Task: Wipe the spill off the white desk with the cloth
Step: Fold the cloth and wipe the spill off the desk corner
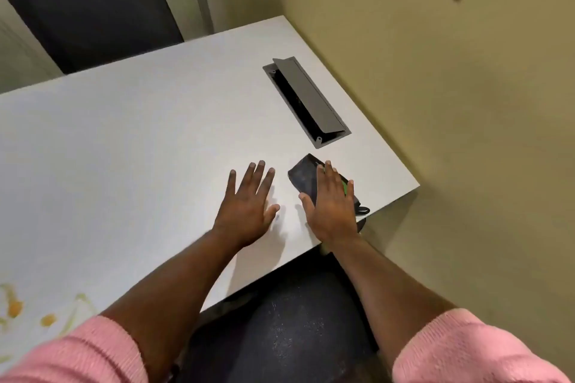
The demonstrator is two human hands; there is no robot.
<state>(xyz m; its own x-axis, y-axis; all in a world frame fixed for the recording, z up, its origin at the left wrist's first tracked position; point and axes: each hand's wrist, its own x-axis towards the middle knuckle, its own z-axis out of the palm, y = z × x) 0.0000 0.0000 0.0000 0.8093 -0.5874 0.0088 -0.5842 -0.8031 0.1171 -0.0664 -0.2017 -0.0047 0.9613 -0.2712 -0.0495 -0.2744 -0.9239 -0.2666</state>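
A dark folded cloth (303, 176) with a bit of green on it lies near the right front corner of the white desk (140, 134). My right hand (331, 207) rests flat on top of the cloth, fingers spread, not gripping it. Just left of the cloth, my left hand (247, 207) hovers flat over the bare desk with fingers apart, holding nothing. The spill (18, 309), yellowish streaks with orange blobs, sits far off at the desk's lower left edge, partly cut off by the frame and my pink sleeve.
A grey cable-port box (306, 99) with its lid tilted open is set into the desk behind the cloth. A black chair (90, 9) stands beyond the far edge. A beige wall (451, 102) runs along the right side. My dark-trousered lap (289, 329) is below the front edge.
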